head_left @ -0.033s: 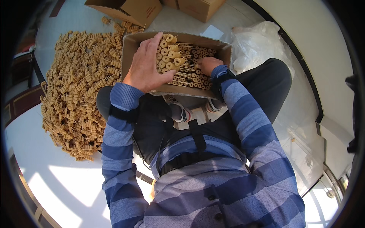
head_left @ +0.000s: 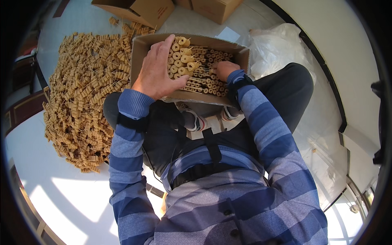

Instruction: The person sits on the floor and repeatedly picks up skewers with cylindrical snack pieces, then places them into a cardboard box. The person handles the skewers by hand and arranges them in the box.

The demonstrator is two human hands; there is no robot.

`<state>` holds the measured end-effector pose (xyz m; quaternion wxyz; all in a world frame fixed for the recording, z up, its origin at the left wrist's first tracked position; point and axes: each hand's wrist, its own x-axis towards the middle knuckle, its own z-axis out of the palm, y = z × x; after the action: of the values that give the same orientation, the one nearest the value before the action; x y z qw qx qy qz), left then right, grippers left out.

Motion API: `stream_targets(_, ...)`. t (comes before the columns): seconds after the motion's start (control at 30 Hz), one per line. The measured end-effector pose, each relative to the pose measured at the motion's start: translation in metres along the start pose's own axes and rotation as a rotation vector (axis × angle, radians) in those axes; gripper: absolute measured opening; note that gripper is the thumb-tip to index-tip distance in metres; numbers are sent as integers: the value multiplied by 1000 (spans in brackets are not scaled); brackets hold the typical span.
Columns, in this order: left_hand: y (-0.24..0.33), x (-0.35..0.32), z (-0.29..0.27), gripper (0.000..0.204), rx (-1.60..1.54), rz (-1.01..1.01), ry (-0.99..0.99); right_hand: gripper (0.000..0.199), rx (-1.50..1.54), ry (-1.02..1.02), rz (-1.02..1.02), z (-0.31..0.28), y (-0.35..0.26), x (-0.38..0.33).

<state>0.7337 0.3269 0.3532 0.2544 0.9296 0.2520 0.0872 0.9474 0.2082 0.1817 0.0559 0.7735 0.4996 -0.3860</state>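
Observation:
A cardboard box (head_left: 141, 51) stands between my knees, packed with tan ring-shaped rolls on thin sticks. My left hand (head_left: 156, 74) spreads over the left side of the box, thumb and fingers wide apart against a stack of light rolls (head_left: 178, 62). Bare stick ends point right from these rolls. Toward the right end lie narrower, darker-looking rolls (head_left: 214, 85). Inside that end, my right hand (head_left: 226, 71) has its fingers curled down among the stick ends. Its fingertips are hidden, so what they pinch cannot be made out.
A large heap of skewered tan pieces (head_left: 83, 98) covers the floor on the left. Two more cardboard boxes, one open (head_left: 141, 12) and another (head_left: 214, 10), stand at the far side. Crumpled clear plastic (head_left: 277, 47) lies to the right, near a white sheet (head_left: 228, 34).

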Motion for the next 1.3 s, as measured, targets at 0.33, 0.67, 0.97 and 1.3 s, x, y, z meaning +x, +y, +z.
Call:
stream_targets(0.33,-16,-11,-2,102,-84,-31,36,45,67,-174,52,-16,-18,-3)
stream_targets(0.67,-19,-13,-8,101,-88,-59,47,52,-271,-330,-331,-3,-11,32)
stream_targets(0.97,-23,-19,-3,101,-105,-77,59,54,-8,-208,62,0,-16,25)
stream_targets(1.3,-25,-23,-2,101,-131,-72,79,49,-62,-129,-45,14,-14,27)
